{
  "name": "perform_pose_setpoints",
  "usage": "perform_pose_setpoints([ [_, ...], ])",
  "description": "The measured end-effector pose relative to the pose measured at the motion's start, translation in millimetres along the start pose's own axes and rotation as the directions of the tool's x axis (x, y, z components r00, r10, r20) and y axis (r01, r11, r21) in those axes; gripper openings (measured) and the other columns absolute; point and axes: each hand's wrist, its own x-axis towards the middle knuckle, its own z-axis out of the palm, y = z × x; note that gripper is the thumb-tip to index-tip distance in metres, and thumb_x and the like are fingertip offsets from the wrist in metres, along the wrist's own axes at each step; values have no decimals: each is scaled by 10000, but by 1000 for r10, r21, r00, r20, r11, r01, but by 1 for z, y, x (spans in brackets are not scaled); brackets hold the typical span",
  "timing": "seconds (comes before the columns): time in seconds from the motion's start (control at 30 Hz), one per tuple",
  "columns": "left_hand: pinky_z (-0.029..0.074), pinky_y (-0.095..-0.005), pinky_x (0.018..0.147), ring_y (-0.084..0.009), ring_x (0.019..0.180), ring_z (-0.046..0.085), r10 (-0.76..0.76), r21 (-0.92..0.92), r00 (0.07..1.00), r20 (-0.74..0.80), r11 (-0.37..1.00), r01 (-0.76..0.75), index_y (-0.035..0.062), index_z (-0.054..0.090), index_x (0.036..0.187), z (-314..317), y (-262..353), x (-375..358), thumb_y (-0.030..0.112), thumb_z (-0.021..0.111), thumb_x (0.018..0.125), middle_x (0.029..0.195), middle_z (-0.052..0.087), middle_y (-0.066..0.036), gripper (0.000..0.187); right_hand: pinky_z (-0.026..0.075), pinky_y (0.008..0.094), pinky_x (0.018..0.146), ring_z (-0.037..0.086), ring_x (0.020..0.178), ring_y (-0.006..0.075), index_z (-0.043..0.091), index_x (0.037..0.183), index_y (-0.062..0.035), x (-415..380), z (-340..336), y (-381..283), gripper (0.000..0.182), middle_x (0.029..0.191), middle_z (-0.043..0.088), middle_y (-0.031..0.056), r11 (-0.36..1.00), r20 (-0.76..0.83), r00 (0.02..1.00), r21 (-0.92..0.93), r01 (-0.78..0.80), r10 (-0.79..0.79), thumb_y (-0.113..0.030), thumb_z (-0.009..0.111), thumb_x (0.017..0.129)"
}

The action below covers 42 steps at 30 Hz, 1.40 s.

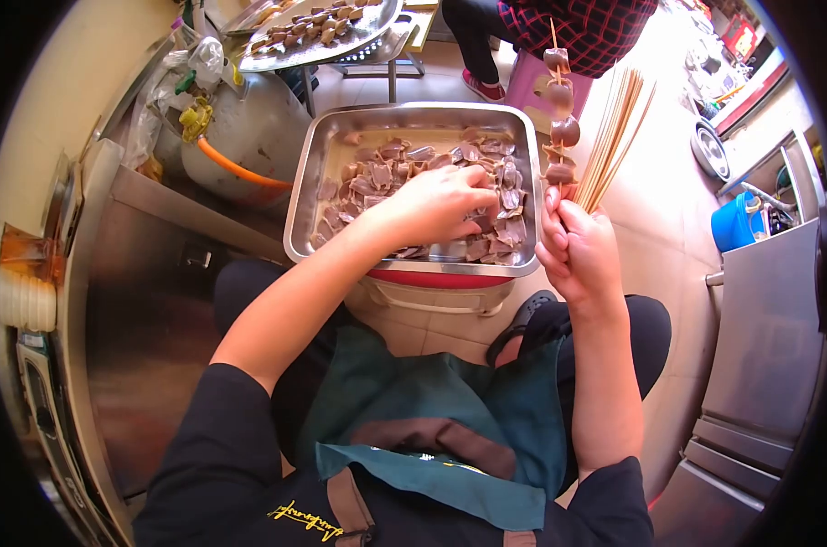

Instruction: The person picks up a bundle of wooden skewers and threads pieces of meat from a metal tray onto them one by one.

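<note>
My left hand [443, 206] is down in a steel tray [297, 205] of cut meat pieces [377, 178], which look like gizzards. Its fingers are bent and closed around a piece of meat, mostly hidden under them. To the right of the tray, my right hand [579, 248] is closed around the lower ends of a bundle of thin bamboo skewers [609, 137]. The same hand holds upright a loaded skewer [560, 94] with several brown meat pieces threaded along it, its bare tip pointing up.
A red tub [441, 277] is under the tray, between my knees. Beyond stands a large perforated platter [377, 20] with meat pieces. A gas cylinder [240, 137] with an orange hose is on the left. Another person [578, 32] sits ahead. A blue bin [734, 223] is at right.
</note>
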Motion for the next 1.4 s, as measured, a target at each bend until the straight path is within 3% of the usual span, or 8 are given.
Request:
perform_pose_setpoints([
  [0.1,503,-417,794,-298,927,598,65,21,994,-90,998,-63,147,659,959,1,-5,-3,150,729,750,999,595,-67,221,249,220,342,303,404,73,531,896,-42,0,-1,2,120,574,435,10,1000,-2,1000,-22,-11,11,-13,418,923],
  [0.17,517,-381,727,-276,822,627,-76,-225,992,-103,973,52,86,659,890,-9,-13,-4,100,708,756,876,639,-71,144,250,221,340,305,403,73,532,896,-44,0,1,6,118,575,436,11,999,14,1000,-38,-17,18,-14,420,921],
  [0.2,515,-311,663,-186,706,640,-77,-248,967,-243,969,15,64,676,896,-15,-19,-6,59,700,762,792,662,-58,136,251,221,339,306,400,74,532,894,-47,-1,3,9,114,576,438,11,997,7,999,-60,-39,39,-17,425,919],
  [0.3,505,-232,676,-62,739,629,-430,-631,887,-171,739,237,46,696,994,-38,-33,-21,89,721,814,872,691,-33,187,234,219,308,292,373,69,509,885,-50,-7,19,26,118,538,401,-3,987,-13,995,-126,-100,99,-27,408,939],
  [0.4,519,-224,727,-91,782,649,-526,-768,805,-276,624,144,0,687,974,-52,-54,-34,104,730,826,913,704,-45,186,265,236,332,326,372,89,527,877,-54,-14,28,42,106,545,432,11,970,52,980,-162,-181,192,-5,433,880],
  [0.47,543,-248,760,-129,822,665,-621,-919,748,-234,392,38,1,674,1007,-62,-58,-43,117,725,849,944,701,-83,203,277,235,337,346,375,91,530,882,-42,-18,33,57,104,547,446,15,961,75,975,-201,-190,209,-11,432,868],
  [0.87,588,-280,798,-169,880,674,-703,-933,617,-355,225,-281,-52,618,1019,-68,-65,-47,33,644,903,970,676,-116,147,252,222,309,311,362,84,524,844,-45,-26,47,89,112,536,434,16,906,53,944,-301,-297,327,-33,435,912],
  [1.4,578,-265,795,-188,881,675,-698,-944,642,-318,168,-285,-28,577,1031,-66,-67,-46,97,644,921,986,650,-122,179,237,224,310,301,364,84,522,857,-47,-26,46,90,100,533,426,19,906,77,940,-302,-295,332,-15,440,904],
])
